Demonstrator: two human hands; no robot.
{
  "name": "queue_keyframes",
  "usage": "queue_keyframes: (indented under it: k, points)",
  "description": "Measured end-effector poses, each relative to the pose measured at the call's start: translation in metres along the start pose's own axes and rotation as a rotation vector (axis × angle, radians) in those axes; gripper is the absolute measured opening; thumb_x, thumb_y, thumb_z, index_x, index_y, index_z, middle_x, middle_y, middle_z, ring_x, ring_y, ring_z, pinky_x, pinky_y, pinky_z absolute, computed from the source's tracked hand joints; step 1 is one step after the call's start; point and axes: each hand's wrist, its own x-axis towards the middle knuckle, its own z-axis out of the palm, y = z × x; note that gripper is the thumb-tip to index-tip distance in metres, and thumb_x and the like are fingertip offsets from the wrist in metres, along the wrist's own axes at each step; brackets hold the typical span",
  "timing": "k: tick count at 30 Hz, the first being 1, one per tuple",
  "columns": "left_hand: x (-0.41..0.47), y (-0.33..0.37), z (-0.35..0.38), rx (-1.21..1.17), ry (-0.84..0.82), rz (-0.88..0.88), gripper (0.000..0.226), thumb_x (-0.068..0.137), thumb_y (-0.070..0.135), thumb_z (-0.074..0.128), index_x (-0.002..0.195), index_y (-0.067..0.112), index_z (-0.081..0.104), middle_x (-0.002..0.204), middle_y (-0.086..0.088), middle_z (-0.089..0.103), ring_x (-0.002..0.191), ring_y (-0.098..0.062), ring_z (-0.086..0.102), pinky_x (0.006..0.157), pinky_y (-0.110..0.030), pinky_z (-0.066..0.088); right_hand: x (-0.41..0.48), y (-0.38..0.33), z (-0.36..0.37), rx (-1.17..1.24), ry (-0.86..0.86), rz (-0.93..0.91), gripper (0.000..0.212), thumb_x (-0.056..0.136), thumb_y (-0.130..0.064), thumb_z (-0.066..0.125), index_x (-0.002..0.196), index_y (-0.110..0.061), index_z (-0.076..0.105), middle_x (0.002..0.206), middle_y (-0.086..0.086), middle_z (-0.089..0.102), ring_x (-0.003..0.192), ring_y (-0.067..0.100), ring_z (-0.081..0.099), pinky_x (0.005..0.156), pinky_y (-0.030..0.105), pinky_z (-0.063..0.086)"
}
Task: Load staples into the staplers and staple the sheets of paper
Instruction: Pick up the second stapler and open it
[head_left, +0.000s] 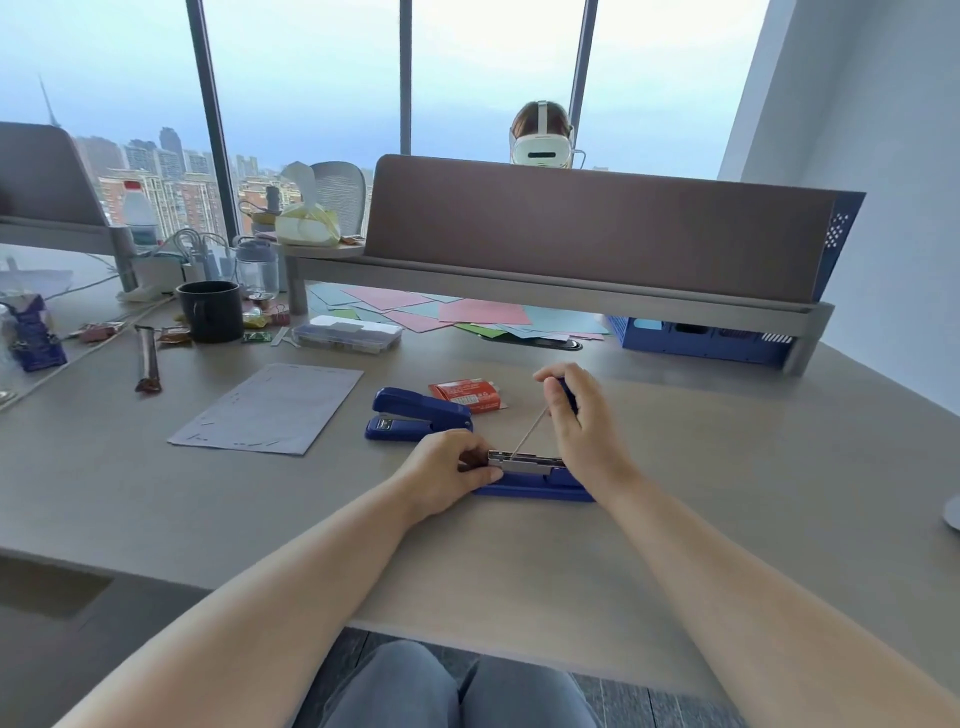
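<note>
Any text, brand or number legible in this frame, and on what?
None can be read.
Red staple box: white label print, blurred.
Closed blue stapler: small mark on its base, too small.
Open stapler: no print seen.
Blue packet at far left: print blurred.

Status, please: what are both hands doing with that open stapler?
Left hand pinches magazine front of open stapler. Right hand holds its lid up. Staple box and second stapler lie behind, clear of hands.
</note>
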Motion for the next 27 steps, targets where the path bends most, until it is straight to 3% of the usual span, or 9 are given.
queue_keyframes:
  k: [5, 9, 14, 18, 21, 27]
  points:
    - [-0.001, 0.002, -0.001, -0.018, 0.022, -0.004, 0.012, 0.081, 0.017, 0.068, 0.091, 0.013, 0.061, 0.086, 0.003, 0.058, 0.079, -0.011, 0.053, 0.06, 0.003, 0.039, 0.004, 0.005, -0.011, -0.004, 0.163, 0.058, 0.018, 0.09, -0.028, 0.031, 0.089, -0.021, 0.048, 0.074, -0.009, 0.049, 0.078, 0.027, 0.056, 0.071, 0.031, 0.043]
    - [0.0, 0.003, -0.001, -0.002, 0.016, -0.001, 0.012, 0.082, 0.018, 0.067, 0.084, 0.02, 0.055, 0.086, 0.002, 0.059, 0.081, -0.013, 0.054, 0.07, -0.011, 0.042, 0.0, 0.012, -0.028, -0.061, 0.267, 0.122, 0.022, 0.092, -0.024, 0.027, 0.091, -0.015, 0.047, 0.071, -0.005, 0.047, 0.073, 0.028, 0.051, 0.07, 0.038, 0.04]
    - [-0.002, 0.003, -0.001, 0.013, 0.019, 0.002, 0.011, 0.083, 0.016, 0.065, 0.087, 0.02, 0.055, 0.089, -0.001, 0.059, 0.085, -0.018, 0.057, 0.084, -0.028, 0.048, -0.017, 0.037, -0.056, -0.15, 0.398, 0.452, 0.027, 0.097, -0.013, 0.026, 0.103, -0.002, 0.051, 0.09, 0.005, 0.052, 0.082, 0.026, 0.049, 0.07, 0.028, 0.03]
    - [0.0, 0.001, 0.001, 0.069, 0.01, 0.029, 0.023, 0.085, 0.017, 0.062, 0.108, 0.013, 0.06, 0.097, 0.001, 0.057, 0.093, -0.02, 0.058, 0.088, -0.03, 0.049, -0.029, 0.056, -0.061, -0.145, 0.348, 0.678, 0.039, 0.088, -0.026, 0.027, 0.096, -0.001, 0.056, 0.102, 0.02, 0.061, 0.101, 0.036, 0.054, 0.078, 0.034, 0.036]
    - [0.001, 0.0, 0.003, 0.105, 0.017, 0.058, 0.028, 0.087, 0.018, 0.06, 0.114, 0.012, 0.058, 0.1, 0.003, 0.053, 0.094, -0.015, 0.053, 0.085, -0.023, 0.041, -0.03, 0.061, -0.062, -0.246, 0.247, 0.786, 0.027, 0.089, -0.023, 0.039, 0.099, -0.003, 0.055, 0.105, 0.02, 0.062, 0.101, 0.037, 0.055, 0.076, 0.033, 0.035]
    - [0.002, 0.001, 0.005, 0.208, 0.051, 0.094, 0.03, 0.089, 0.02, 0.057, 0.117, 0.012, 0.058, 0.097, 0.003, 0.046, 0.086, -0.014, 0.047, 0.078, -0.022, 0.038, -0.032, 0.07, -0.062, -0.364, 0.166, 0.805, 0.018, 0.086, -0.023, 0.043, 0.085, -0.012, 0.057, 0.1, 0.016, 0.065, 0.101, 0.038, 0.053, 0.083, 0.039, 0.043]
